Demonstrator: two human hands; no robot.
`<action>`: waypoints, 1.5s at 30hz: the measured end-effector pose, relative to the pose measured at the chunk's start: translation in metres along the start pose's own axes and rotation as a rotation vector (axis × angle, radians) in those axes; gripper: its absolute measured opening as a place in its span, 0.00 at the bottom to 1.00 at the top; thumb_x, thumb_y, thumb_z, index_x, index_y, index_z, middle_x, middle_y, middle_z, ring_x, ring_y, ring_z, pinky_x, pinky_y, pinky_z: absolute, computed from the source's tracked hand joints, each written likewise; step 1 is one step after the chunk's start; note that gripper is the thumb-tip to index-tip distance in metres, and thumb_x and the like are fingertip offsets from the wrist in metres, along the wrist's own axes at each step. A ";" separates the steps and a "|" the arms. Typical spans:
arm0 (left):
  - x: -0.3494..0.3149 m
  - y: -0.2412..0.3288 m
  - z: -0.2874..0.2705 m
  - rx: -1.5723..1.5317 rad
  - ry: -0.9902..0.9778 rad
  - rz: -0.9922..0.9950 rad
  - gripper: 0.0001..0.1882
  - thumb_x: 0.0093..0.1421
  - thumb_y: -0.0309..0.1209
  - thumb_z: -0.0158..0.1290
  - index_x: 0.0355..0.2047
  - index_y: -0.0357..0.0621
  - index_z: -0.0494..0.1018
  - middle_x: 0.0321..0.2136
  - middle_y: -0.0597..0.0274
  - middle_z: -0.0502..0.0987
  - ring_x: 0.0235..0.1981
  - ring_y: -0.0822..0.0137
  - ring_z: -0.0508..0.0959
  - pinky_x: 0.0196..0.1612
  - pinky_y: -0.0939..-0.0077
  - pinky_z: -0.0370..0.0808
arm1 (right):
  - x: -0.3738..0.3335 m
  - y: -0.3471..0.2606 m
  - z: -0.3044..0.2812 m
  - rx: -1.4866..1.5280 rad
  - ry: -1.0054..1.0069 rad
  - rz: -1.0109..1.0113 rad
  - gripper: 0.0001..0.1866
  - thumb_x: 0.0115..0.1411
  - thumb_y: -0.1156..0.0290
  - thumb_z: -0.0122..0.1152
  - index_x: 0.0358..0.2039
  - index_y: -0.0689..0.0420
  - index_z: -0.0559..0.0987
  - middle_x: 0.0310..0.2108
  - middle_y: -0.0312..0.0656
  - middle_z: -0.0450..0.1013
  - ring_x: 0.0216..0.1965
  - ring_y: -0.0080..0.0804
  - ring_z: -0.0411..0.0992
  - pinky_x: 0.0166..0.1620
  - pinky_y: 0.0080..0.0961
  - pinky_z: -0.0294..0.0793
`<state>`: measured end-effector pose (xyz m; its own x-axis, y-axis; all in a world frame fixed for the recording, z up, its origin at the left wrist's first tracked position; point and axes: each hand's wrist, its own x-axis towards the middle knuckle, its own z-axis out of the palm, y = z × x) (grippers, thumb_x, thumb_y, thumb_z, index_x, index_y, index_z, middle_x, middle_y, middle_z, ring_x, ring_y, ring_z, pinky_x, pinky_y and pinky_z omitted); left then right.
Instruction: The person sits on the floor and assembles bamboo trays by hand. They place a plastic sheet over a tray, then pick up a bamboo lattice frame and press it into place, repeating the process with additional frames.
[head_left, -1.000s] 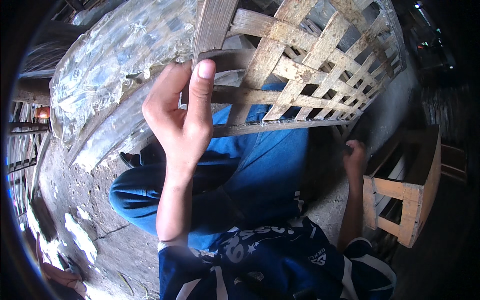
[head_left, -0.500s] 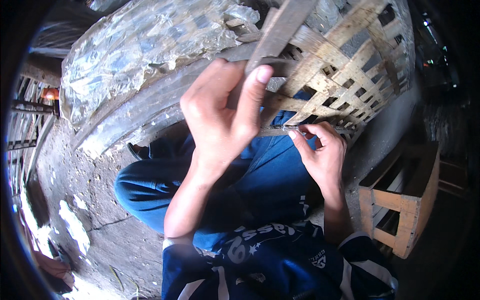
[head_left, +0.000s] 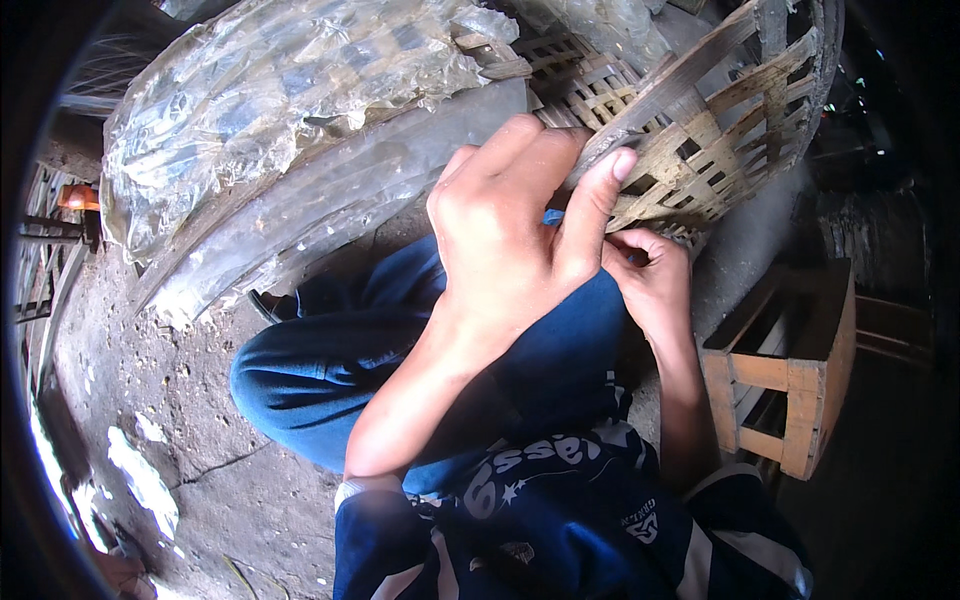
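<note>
hands work a woven bamboo basket: left hand clamped on a strip, right hand pinching its weave.

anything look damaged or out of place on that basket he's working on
Nothing is clearly broken. One long bamboo strip sticks out loose and slanted across the woven basket, pinched by the left hand. The right hand grips the rim below.
</note>
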<state>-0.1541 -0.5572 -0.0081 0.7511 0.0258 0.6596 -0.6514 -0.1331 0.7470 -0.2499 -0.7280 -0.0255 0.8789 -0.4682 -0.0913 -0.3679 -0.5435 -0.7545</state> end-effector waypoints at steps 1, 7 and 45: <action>0.000 0.000 -0.001 -0.004 -0.003 -0.008 0.11 0.56 0.35 0.67 0.25 0.43 0.79 0.18 0.62 0.70 0.17 0.59 0.70 0.24 0.66 0.63 | 0.000 0.004 0.000 0.039 -0.010 0.001 0.11 0.58 0.68 0.74 0.36 0.63 0.87 0.29 0.39 0.83 0.30 0.19 0.75 0.37 0.21 0.73; 0.000 -0.003 -0.002 -0.054 0.018 0.027 0.11 0.59 0.34 0.66 0.28 0.38 0.81 0.18 0.60 0.70 0.17 0.61 0.70 0.23 0.68 0.65 | 0.002 0.021 0.005 0.162 0.046 0.046 0.08 0.61 0.72 0.70 0.36 0.63 0.86 0.27 0.34 0.80 0.29 0.15 0.71 0.35 0.17 0.70; 0.000 -0.022 0.000 0.068 -0.002 -0.177 0.13 0.66 0.32 0.62 0.28 0.33 0.78 0.17 0.60 0.68 0.19 0.70 0.66 0.25 0.72 0.63 | 0.017 0.053 -0.022 -0.319 -0.015 -0.927 0.19 0.52 0.71 0.77 0.46 0.45 0.87 0.37 0.34 0.70 0.35 0.30 0.71 0.38 0.30 0.71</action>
<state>-0.1395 -0.5542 -0.0244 0.8535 0.0526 0.5184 -0.5006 -0.1933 0.8439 -0.2614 -0.7799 -0.0523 0.8639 0.2469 0.4391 0.4073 -0.8553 -0.3203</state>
